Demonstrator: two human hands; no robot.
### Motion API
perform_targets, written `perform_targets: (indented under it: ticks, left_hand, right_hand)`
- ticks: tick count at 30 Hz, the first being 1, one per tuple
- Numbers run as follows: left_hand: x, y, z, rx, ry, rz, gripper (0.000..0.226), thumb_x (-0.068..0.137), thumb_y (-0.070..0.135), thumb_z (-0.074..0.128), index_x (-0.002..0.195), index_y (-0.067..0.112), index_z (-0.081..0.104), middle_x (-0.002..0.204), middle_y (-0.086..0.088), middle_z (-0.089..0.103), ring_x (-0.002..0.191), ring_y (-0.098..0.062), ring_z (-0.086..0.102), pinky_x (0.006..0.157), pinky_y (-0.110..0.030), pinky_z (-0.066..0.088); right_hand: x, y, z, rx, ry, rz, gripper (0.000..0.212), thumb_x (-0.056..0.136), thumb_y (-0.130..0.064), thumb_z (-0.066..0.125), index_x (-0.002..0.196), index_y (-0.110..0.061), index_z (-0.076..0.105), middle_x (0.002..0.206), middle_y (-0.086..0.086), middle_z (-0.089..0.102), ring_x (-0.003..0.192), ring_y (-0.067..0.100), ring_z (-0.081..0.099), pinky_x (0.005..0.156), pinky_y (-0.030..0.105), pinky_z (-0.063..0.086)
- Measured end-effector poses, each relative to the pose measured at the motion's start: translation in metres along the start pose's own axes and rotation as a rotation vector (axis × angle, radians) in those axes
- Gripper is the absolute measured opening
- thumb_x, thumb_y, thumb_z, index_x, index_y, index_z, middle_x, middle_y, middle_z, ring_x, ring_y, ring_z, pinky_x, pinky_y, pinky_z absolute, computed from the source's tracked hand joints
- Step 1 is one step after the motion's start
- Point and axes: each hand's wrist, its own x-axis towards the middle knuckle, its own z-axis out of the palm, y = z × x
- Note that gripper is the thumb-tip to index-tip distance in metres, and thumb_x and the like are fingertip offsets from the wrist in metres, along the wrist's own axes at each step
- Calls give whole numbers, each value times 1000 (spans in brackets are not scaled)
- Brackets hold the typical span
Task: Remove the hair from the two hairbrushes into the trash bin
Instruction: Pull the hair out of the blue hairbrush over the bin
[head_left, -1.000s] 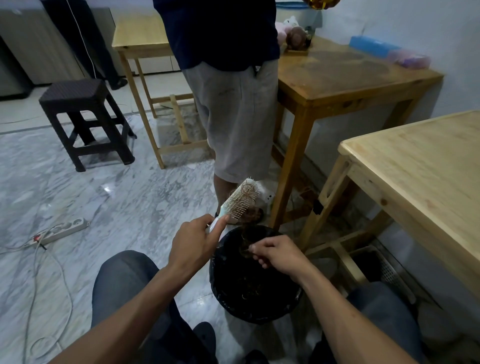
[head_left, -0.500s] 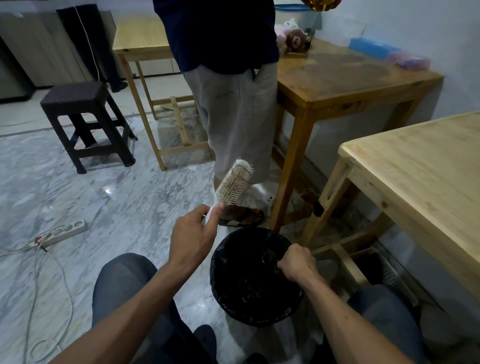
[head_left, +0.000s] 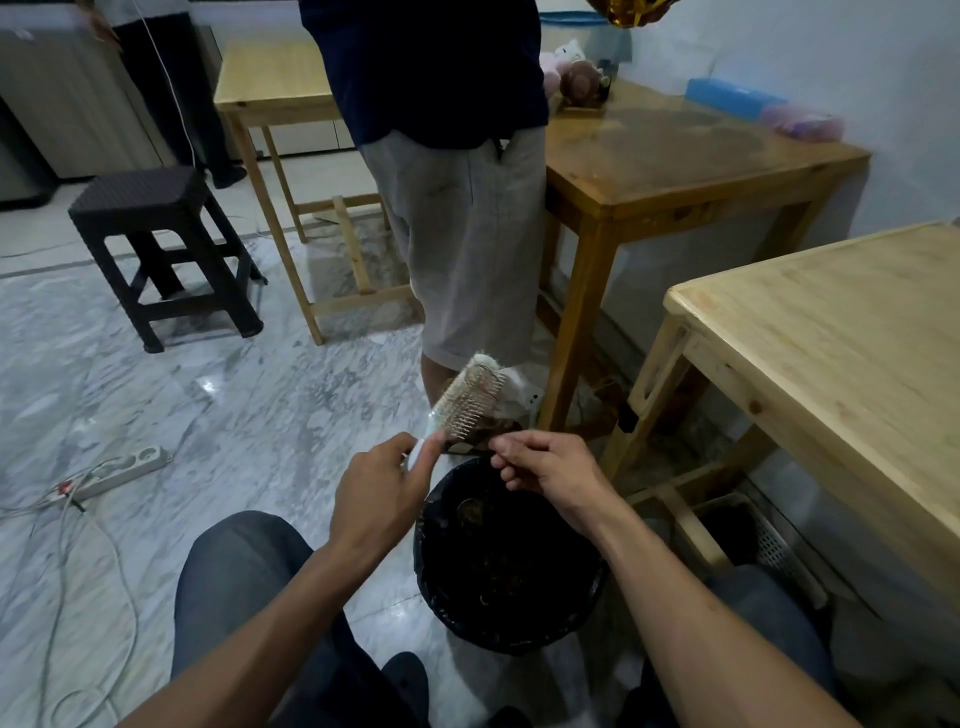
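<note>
My left hand grips the pale handle of a white hairbrush, whose bristled head points up and away over the floor. Just right of the brush's lower bristles, my right hand has its thumb and fingers curled; whether it pinches any hair I cannot tell. Below both hands stands the black trash bin, lined with a dark bag, with clumps of hair inside. Only one hairbrush is in view.
A person in grey shorts stands just beyond the bin. Wooden tables sit at the right, behind the person and at the back. A black stool and a power strip with cables are on the marble floor at left.
My right hand rose from the bin's rim to the brush's lower bristles. The brush, lifted clear half a second ago, tilted back down toward the bin.
</note>
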Motion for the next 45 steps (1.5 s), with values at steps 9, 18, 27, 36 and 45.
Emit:
perform_targets:
  ticks: [9,18,27,36,45]
  left_hand:
    - [-3,-10,-1,39,26,7,50,93,63,49,66,24,59,41,4,42,37,-12,42,43,-27,29]
    - [-13,-9,12,81,-16,-17,46,92,68,45,76,28,63,42,5,46,41,-9,48,44,-27,30]
    - [-8,-12,15,51,24,-203,59,94,68,40,68,17,58,49,2,53,49,-16,55,47,-29,34]
    - [-1,-1,5,13,37,-119,51,95,62,47,74,19,63,48,0,53,46,-16,54,45,-32,36]
    - [-16,9,17,63,-43,-17,44,93,65,47,67,30,53,44,5,46,42,-9,48,44,-26,26]
  right_hand:
    - [-9,24,-14,-219,65,148,21,96,-9,69,116,-14,76,110,5,77,91,14,73,74,23,58]
    - [2,9,3,-85,207,17,9,93,-12,75,85,-12,79,73,-1,75,66,8,62,60,18,52]
    - [-10,24,-11,-340,160,128,12,95,-13,72,85,-9,78,73,-2,73,64,6,62,61,20,51]
    - [-11,45,-43,-874,139,262,18,93,-12,69,106,-15,81,96,3,78,88,14,72,79,28,59]
    - [4,2,1,-188,-52,98,65,90,-12,71,149,-29,47,142,-8,51,95,21,74,71,33,60]
